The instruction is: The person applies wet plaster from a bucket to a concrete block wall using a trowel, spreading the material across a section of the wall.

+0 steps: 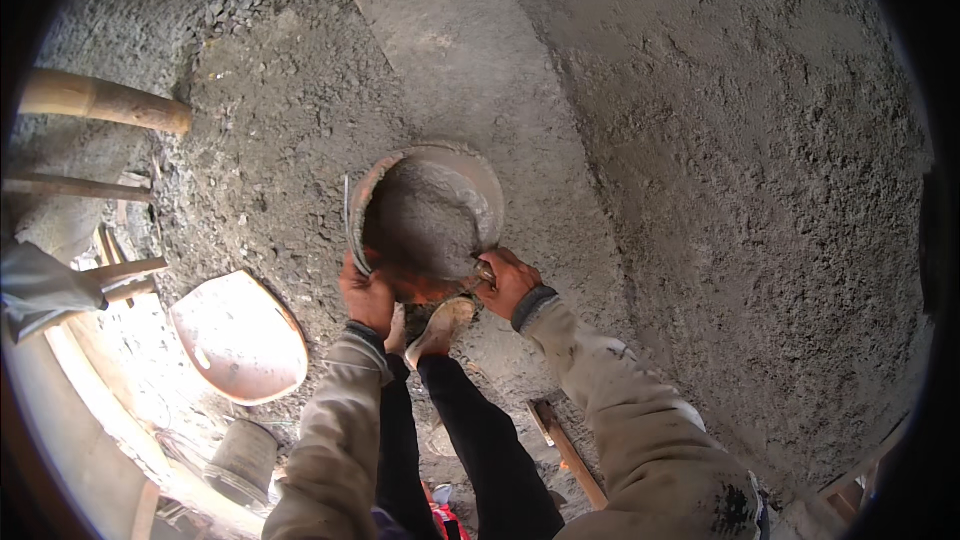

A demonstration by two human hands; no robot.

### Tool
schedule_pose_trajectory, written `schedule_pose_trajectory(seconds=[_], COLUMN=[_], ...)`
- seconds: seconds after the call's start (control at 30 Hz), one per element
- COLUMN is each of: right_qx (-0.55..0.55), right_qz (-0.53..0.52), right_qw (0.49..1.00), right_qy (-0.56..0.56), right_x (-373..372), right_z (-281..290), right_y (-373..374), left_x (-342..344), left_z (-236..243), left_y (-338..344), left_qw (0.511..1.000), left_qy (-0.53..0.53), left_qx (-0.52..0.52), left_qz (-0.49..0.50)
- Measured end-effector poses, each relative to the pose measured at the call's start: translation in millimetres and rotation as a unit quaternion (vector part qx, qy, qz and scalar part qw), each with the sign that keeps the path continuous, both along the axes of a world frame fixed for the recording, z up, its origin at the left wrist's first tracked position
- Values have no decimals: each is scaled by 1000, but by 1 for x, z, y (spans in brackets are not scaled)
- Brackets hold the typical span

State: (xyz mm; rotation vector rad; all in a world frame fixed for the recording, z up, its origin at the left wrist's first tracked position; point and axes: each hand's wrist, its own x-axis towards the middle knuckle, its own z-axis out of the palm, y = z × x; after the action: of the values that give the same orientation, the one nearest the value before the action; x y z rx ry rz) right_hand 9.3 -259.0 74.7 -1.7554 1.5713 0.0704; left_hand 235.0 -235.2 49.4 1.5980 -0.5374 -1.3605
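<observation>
Head cam looking straight down: a round, rust-orange metal pan caked with grey mortar (432, 215) sits right between both hands, tipped so its open side faces away from the person and you can see the grey mix inside. Left hand (366, 295) is clamped on the near-left rim, fingers curled tight around the edge. Right hand (508, 282) is closed on the near-right rim, and it looks like there's a small metal bit under the fingers, can't tell what exactly. The pan is up off the rough grey mortar-covered ground (700, 140), which spreads out beyond and to the right of the hands.

Just below the hands you can see the person's mud-caked shoe (440, 328) and black trousers (480, 440). Off to the left of the left hand lies a pale pinkish shovel blade (238, 335), flat on the ground, and nearer the person than that a small grey cement-crusted bucket (243, 460). Further left are a thick bamboo pole (100, 100) and some wooden planks (110, 275). Below the right forearm a narrow wooden strip (568, 452) lies on the ground.
</observation>
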Motion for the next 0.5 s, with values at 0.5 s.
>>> schedule_pose_trajectory(seconds=[0.5], right_qx=[338], right_qz=[-223], right_qw=[870], right_qy=[-282], right_x=[-64], right_z=[-4], right_y=[-186], left_x=[70], left_z=[-37], left_y=[9], left_qw=[994], left_qy=[17], left_qx=[24], left_qz=[103])
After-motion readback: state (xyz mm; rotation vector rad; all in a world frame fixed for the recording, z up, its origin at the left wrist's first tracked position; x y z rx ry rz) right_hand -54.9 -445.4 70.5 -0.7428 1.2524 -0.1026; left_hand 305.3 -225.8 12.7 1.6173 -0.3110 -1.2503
